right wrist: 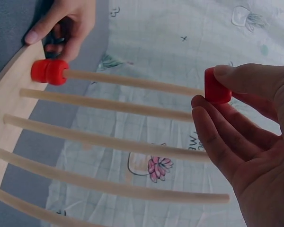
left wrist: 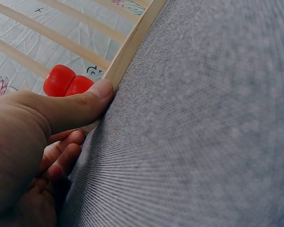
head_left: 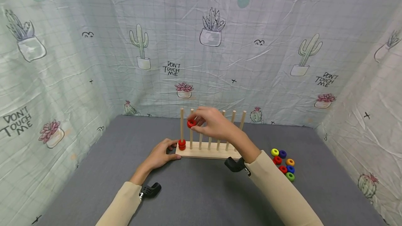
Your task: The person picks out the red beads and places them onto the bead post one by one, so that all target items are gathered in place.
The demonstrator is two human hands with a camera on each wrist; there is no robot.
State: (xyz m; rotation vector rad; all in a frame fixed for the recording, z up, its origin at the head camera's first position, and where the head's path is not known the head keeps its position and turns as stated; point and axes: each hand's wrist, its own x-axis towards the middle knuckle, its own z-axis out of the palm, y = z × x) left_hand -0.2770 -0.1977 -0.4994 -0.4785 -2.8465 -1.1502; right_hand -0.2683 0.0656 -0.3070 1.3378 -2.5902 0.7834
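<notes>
A wooden peg rack [head_left: 204, 153] with a row of several upright pegs stands on the grey cloth. Two red beads [head_left: 181, 145] are stacked at the foot of its leftmost peg. My left hand [head_left: 160, 154] grips the left end of the base, the thumb [left wrist: 92, 99] on the front edge and the fingers behind. My right hand [head_left: 214, 124] pinches another red bead [right wrist: 217, 86] between thumb and fingers, up near the tops of the two leftmost pegs. In the right wrist view, this bead is by the far end of the leftmost peg [right wrist: 132, 82].
To the right of the rack lie several loose beads, among them a yellow bead [head_left: 274, 152], an orange bead [head_left: 290, 162] and a green bead [head_left: 290, 176]. A printed cactus curtain [head_left: 232, 62] hangs behind and at both sides of the table [head_left: 194, 198].
</notes>
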